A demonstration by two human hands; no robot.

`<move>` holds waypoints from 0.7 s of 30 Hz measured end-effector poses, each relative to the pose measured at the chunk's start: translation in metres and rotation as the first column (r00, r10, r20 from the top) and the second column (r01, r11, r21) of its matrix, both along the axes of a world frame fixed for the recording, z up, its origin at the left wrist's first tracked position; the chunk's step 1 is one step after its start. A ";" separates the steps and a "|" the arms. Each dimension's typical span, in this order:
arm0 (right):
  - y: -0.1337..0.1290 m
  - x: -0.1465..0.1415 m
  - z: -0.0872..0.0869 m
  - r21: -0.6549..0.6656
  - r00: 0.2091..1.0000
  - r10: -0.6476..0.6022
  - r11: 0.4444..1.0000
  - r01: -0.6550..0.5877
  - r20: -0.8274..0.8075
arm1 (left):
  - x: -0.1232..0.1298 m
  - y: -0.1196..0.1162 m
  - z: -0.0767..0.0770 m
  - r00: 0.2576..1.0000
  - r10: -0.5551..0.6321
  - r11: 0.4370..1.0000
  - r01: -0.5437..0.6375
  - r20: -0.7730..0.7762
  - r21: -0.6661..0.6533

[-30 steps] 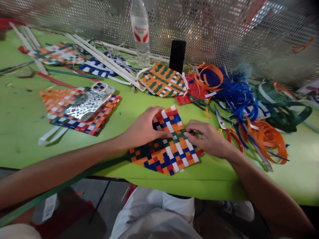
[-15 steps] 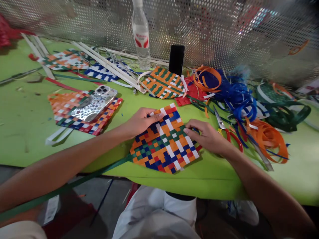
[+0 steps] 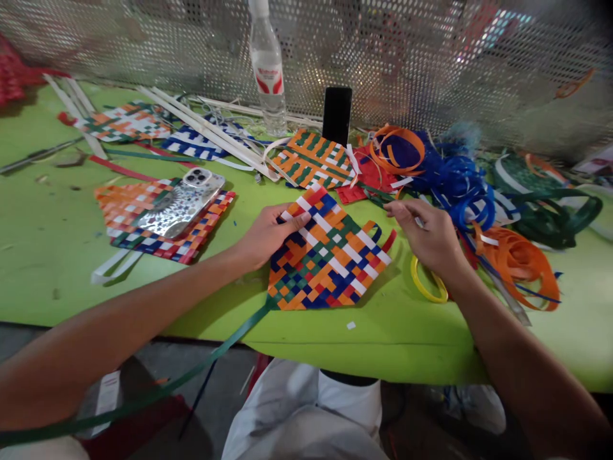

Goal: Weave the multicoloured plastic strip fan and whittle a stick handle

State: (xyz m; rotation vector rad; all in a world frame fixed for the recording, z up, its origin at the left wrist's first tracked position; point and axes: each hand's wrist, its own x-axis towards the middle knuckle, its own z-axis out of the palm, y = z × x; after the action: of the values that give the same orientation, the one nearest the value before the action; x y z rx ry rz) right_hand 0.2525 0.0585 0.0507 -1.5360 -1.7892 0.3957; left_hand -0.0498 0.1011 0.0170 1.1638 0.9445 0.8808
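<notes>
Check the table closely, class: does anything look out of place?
A white scrap lies alone between the held woven piece and the table's front edge, looking stray, away from the strips heaped at right.

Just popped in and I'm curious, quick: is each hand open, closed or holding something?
Left hand: closed, holding the woven piece by its edge.
Right hand: fingers curled; whether it holds anything cannot be told.

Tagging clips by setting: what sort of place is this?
Probably a small craft workshop for strip weaving: the left hand holds a multicoloured woven piece over a green tabletop, with an orange-and-green woven piece and a loose orange coil lying beyond.
</notes>
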 end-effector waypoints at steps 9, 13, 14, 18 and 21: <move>0.006 0.002 -0.007 -0.213 0.961 0.266 0.937 -0.277 -0.077 | 0.000 -0.003 -0.004 0.999 0.001 0.998 0.002 -0.051 0.066; 0.005 0.000 -0.010 -0.112 0.960 0.262 0.956 -0.272 -0.099 | 0.000 -0.004 -0.005 0.996 0.026 0.995 -0.018 -0.083 0.100; 0.005 0.000 -0.010 -0.086 0.958 0.266 0.958 -0.275 -0.106 | 0.001 -0.004 -0.005 0.996 0.037 0.994 -0.028 -0.085 0.107; 0.001 -0.003 -0.008 -0.032 0.963 0.249 0.967 -0.253 -0.103 | 0.002 -0.006 -0.004 0.997 0.054 0.993 -0.048 -0.061 0.109; -0.003 -0.004 -0.007 -0.011 0.971 0.212 0.977 -0.214 -0.107 | 0.003 -0.008 -0.003 0.995 0.068 0.990 -0.058 -0.075 0.129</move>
State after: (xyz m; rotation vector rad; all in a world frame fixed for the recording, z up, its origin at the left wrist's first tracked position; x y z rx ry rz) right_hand 0.2481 0.0555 0.0434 -1.3161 -1.8774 0.5916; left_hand -0.0469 0.0932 0.0144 1.2907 1.0056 0.9624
